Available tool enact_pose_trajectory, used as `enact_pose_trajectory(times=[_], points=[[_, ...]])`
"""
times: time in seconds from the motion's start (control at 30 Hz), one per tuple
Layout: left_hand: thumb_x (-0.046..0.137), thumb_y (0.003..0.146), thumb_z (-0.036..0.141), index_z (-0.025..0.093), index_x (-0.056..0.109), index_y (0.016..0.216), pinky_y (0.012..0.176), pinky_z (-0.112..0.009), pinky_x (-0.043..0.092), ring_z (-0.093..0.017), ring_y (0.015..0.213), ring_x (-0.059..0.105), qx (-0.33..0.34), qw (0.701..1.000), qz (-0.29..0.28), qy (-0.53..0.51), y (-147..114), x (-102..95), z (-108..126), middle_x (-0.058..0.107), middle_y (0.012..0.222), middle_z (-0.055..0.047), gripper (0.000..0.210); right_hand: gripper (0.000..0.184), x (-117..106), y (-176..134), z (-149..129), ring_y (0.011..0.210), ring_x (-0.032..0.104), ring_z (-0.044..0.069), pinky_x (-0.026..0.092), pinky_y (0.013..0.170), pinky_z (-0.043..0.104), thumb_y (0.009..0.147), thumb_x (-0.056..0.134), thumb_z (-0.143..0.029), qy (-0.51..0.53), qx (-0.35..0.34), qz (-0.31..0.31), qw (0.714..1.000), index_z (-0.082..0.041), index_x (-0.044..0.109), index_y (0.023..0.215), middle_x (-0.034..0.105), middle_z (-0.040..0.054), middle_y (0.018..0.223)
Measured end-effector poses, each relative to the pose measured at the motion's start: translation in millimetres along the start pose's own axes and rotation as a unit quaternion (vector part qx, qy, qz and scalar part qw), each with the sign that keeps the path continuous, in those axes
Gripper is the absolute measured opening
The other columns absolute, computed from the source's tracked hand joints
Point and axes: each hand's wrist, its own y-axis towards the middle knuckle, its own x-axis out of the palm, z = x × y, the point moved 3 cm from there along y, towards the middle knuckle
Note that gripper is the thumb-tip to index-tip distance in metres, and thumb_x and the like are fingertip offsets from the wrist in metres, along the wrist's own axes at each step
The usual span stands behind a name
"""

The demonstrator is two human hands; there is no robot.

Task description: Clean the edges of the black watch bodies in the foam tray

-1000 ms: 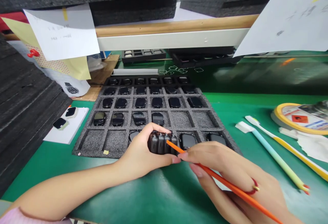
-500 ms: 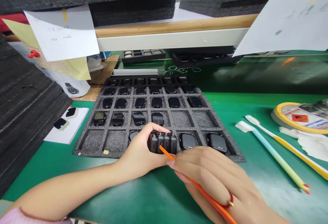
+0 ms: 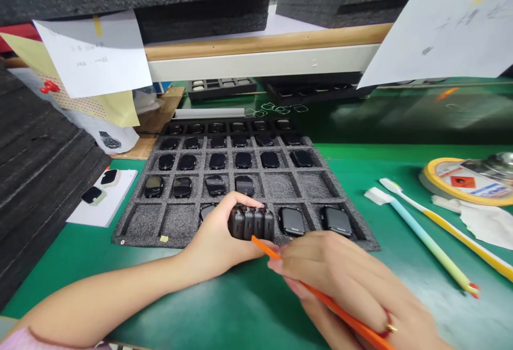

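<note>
We clamp the stack of black watch bodies (image 3: 251, 223) steady in our left hand (image 3: 218, 240), while our right hand (image 3: 340, 280) pinches the thin orange stick (image 3: 320, 297), keeping its tip light.

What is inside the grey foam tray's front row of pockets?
In the foam tray, two black watch bodies lie right of the left hand, which holds a stack of them. Two left pockets look bare except a yellow scrap; the hand hides another.

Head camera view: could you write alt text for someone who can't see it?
A person's left hand holds a row of small black watch bodies on edge, while the right hand points an orange stick at them. Behind lies a grey foam tray of similar pieces on a green mat, with two toothbrushes to the right.
</note>
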Motion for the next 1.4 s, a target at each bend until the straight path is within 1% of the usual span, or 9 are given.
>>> enact_pose_trajectory(times=[0.13, 0.27, 0.4, 0.53, 0.7, 0.8, 1.03, 1.27, 1.4], points=[[0.089, 0.063, 0.029, 0.023, 0.056, 0.106, 0.08, -0.034, 0.047, -0.02, 0.084, 0.06, -0.015, 1.0, -0.001, 0.022, -1, -1.3, 0, 0.065, 0.094, -0.001, 0.055, 0.026, -20, -16, 8, 0.079, 0.068, 0.02, 0.056, 0.069, 0.033, 0.093, 0.049, -0.009, -0.061, 0.053, 0.051, 0.995, -0.023, 0.06, 0.113, 0.07, 0.0047, 0.092], [0.088, 0.066, 0.029, 0.024, 0.055, 0.106, 0.086, -0.04, 0.048, -0.024, 0.091, 0.063, -0.016, 1.0, -0.014, 0.019, -3, -1.2, -1, 0.066, 0.101, -0.003, 0.053, 0.029, -45, -40, 36, 0.088, 0.067, 0.03, 0.049, 0.083, 0.047, 0.095, 0.056, -0.018, -0.193, 0.13, 0.107, 0.967, -0.029, 0.062, 0.121, 0.069, 0.0066, 0.107], [0.088, 0.066, 0.031, 0.025, 0.054, 0.107, 0.085, -0.042, 0.05, -0.025, 0.089, 0.065, -0.027, 0.999, -0.018, 0.013, -2, -0.9, -4, 0.067, 0.098, -0.003, 0.053, 0.033, -62, -67, 81, 0.103, 0.066, 0.038, 0.047, 0.089, 0.049, 0.102, 0.047, -0.029, -0.299, 0.182, 0.053, 0.935, -0.031, 0.057, 0.134, 0.069, 0.01, 0.116], [0.089, 0.066, 0.032, 0.025, 0.054, 0.107, 0.086, -0.043, 0.05, -0.026, 0.09, 0.066, -0.025, 0.999, -0.016, 0.018, -1, -1.3, -3, 0.067, 0.099, -0.004, 0.054, 0.038, -70, -88, 113, 0.087, 0.072, 0.037, 0.053, 0.072, 0.047, 0.101, 0.051, -0.036, -0.328, 0.053, -0.026, 0.943, -0.018, 0.058, 0.134, 0.072, 0.0152, 0.113], [0.087, 0.066, 0.03, 0.024, 0.054, 0.107, 0.084, -0.042, 0.05, -0.026, 0.09, 0.065, -0.026, 0.999, -0.019, 0.013, -3, -1.5, -1, 0.067, 0.098, -0.004, 0.053, 0.037, -74, -83, 116, 0.105, 0.067, 0.043, 0.049, 0.091, 0.057, 0.102, 0.05, -0.032, -0.327, 0.065, -0.033, 0.942, -0.015, 0.059, 0.133, 0.067, 0.0199, 0.122], [0.087, 0.066, 0.03, 0.024, 0.054, 0.106, 0.084, -0.041, 0.049, -0.024, 0.088, 0.064, -0.026, 0.999, -0.012, 0.031, -3, -2.1, -1, 0.066, 0.097, -0.003, 0.053, 0.035, -65, -60, 94, 0.11, 0.065, 0.038, 0.049, 0.099, 0.058, 0.102, 0.05, -0.037, -0.25, 0.084, -0.001, 0.964, -0.018, 0.061, 0.129, 0.066, 0.0156, 0.125], [0.086, 0.068, 0.025, 0.029, 0.043, 0.122, 0.092, -0.046, 0.051, -0.027, 0.097, 0.068, 0.018, 1.0, 0.008, -0.012, -8, -1.7, -3, 0.067, 0.108, -0.004, 0.069, 0.035, -21, 19, 43, 0.121, 0.061, 0.023, 0.051, 0.106, 0.045, 0.102, 0.053, -0.035, 0.028, 0.159, -0.042, 0.986, -0.025, 0.055, 0.136, 0.064, 0.0078, 0.132], [0.087, 0.074, 0.022, 0.028, 0.043, 0.117, 0.092, -0.037, 0.053, -0.024, 0.103, 0.069, 0.152, 0.988, 0.006, 0.04, -17, -2.1, 8, 0.07, 0.11, -0.003, 0.062, 0.043, 20, 53, 44, 0.123, 0.059, 0.02, 0.048, 0.108, 0.038, 0.102, 0.051, -0.051, 0.378, 0.218, 0.049, 0.899, -0.022, 0.053, 0.135, 0.063, 0.0092, 0.127], [0.084, 0.08, 0.019, 0.03, 0.044, 0.118, 0.097, -0.029, 0.05, -0.017, 0.108, 0.067, 0.272, 0.954, 0.009, 0.128, -18, -8.2, 14, 0.065, 0.114, 0.001, 0.057, 0.061, 43, 43, 56, 0.124, 0.059, 0.025, 0.046, 0.108, 0.043, 0.096, 0.05, -0.067, 0.491, 0.295, -0.015, 0.82, -0.02, 0.051, 0.135, 0.06, 0.0137, 0.132]])
